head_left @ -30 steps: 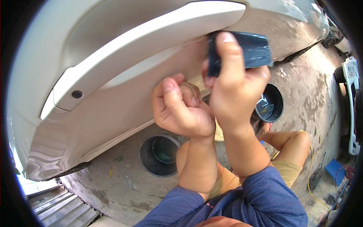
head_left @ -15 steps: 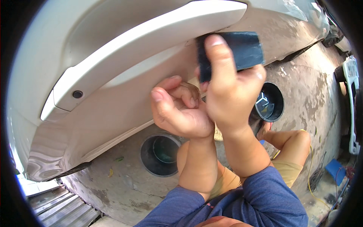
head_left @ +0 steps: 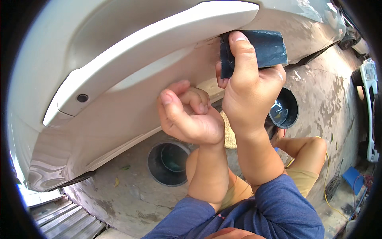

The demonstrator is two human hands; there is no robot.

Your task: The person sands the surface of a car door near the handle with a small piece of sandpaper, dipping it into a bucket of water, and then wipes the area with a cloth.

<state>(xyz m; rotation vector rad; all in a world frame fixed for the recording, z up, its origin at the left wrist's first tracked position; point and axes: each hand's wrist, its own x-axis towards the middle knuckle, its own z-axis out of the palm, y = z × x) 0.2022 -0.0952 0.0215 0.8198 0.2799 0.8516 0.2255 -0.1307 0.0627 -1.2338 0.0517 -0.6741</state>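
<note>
My right hand (head_left: 250,85) grips a folded dark blue-black sheet of sandpaper (head_left: 266,48), thumb on top and fingers underneath. The sheet is up against the lower part of a pale car body panel (head_left: 131,105), just under the long white handle trim (head_left: 167,40). Whether its underside touches the paint cannot be seen. Lower and to the left, my left hand (head_left: 189,115) is turned palm up beside the panel. Its fingers are loosely curled, the thumb stands apart, and nothing shows in it.
A black bucket (head_left: 151,163) stands on the concrete floor (head_left: 131,195) below my left forearm. Another black bucket (head_left: 295,107) with liquid is right of my right wrist. Metal slats (head_left: 69,219) lie at lower left. A yellow cable (head_left: 327,183) and a white car part (head_left: 371,103) are at right.
My right hand has slid a little to the right along the panel with the sandpaper. My left hand has stayed nearly in place.
</note>
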